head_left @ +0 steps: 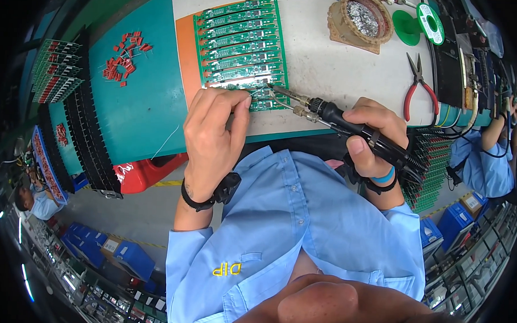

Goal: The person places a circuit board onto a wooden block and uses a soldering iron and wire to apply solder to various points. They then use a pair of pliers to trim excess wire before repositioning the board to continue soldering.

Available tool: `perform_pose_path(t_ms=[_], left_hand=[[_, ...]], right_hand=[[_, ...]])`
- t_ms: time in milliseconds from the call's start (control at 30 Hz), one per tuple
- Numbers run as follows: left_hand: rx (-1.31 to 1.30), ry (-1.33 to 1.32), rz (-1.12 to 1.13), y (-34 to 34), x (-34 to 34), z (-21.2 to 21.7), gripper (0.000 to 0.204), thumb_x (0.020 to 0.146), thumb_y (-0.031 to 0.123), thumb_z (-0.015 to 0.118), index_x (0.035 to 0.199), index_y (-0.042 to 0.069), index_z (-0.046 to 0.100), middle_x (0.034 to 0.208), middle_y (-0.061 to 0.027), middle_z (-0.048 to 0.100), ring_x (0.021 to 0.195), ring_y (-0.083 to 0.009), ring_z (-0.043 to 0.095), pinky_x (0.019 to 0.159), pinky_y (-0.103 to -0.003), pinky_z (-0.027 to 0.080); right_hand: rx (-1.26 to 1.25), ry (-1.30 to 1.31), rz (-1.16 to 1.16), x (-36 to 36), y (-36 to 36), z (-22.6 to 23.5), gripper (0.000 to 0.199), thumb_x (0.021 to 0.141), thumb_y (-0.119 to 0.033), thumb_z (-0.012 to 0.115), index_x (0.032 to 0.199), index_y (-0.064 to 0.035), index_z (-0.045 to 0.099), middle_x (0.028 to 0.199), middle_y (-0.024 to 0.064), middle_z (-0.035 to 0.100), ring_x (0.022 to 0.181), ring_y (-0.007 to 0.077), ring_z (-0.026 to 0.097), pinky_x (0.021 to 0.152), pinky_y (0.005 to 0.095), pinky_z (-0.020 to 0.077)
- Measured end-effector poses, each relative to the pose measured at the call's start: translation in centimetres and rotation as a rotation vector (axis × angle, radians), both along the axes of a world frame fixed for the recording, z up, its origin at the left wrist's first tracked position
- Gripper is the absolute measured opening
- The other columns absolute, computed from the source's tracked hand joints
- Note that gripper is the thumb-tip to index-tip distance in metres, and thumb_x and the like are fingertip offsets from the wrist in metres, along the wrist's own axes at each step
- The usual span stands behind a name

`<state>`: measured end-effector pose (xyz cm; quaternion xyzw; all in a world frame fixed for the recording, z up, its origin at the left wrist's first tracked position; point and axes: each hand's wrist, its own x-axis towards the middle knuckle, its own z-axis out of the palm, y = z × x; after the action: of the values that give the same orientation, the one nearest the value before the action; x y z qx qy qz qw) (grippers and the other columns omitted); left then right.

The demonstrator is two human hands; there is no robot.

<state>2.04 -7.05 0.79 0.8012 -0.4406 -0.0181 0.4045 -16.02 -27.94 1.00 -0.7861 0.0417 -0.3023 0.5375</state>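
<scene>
A green panel of several long circuit boards (245,54) lies on the table, partly over an orange sheet (187,59). My right hand (379,134) is wrapped round a black soldering iron (332,114). A thin metal tube runs along the iron, and its tip meets the near part of the panel. My left hand (213,126) pinches a thin solder wire (168,140) between thumb and forefinger. The wire's short end reaches toward the iron tip, while its tail hangs out to the left past the table edge. Whether wire and tip touch is too small to tell.
Red components (124,60) lie heaped on the green mat (153,92). Beyond the panel stand a pot of metal scraps (363,20) and a green solder spool (414,25). Red-handled pliers (419,87) lie at right. Stacked boards (56,72) are far left; people work at both sides.
</scene>
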Motion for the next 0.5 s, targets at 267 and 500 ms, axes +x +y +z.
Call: perform_pose_path(t_ms=[267, 500], left_hand=[[-0.019, -0.002, 0.021, 0.2, -0.3, 0.5, 0.013, 0.085, -0.006, 0.077, 0.095, 0.0, 0.07, 0.086, -0.0103, 0.067, 0.077, -0.0268, 0.063, 0.067, -0.037, 0.051], [-0.013, -0.003, 0.074, 0.0, -0.2, 1.1, 0.015, 0.084, -0.008, 0.076, 0.096, -0.001, 0.069, 0.086, -0.0106, 0.067, 0.073, -0.0249, 0.063, 0.065, -0.036, 0.051]], right_hand=[[-0.026, 0.006, -0.017, 0.0, -0.1, 0.1, 0.029, 0.085, -0.016, 0.077, 0.104, 0.0041, 0.071, 0.071, 0.0114, 0.064, 0.058, 0.0198, 0.06, 0.055, 0.0297, 0.0457], [-0.006, -0.048, -0.049, 0.3, -0.4, 0.1, 0.029, 0.087, -0.018, 0.078, 0.105, 0.0042, 0.07, 0.073, 0.0121, 0.066, 0.06, 0.0202, 0.062, 0.056, 0.0298, 0.0475]])
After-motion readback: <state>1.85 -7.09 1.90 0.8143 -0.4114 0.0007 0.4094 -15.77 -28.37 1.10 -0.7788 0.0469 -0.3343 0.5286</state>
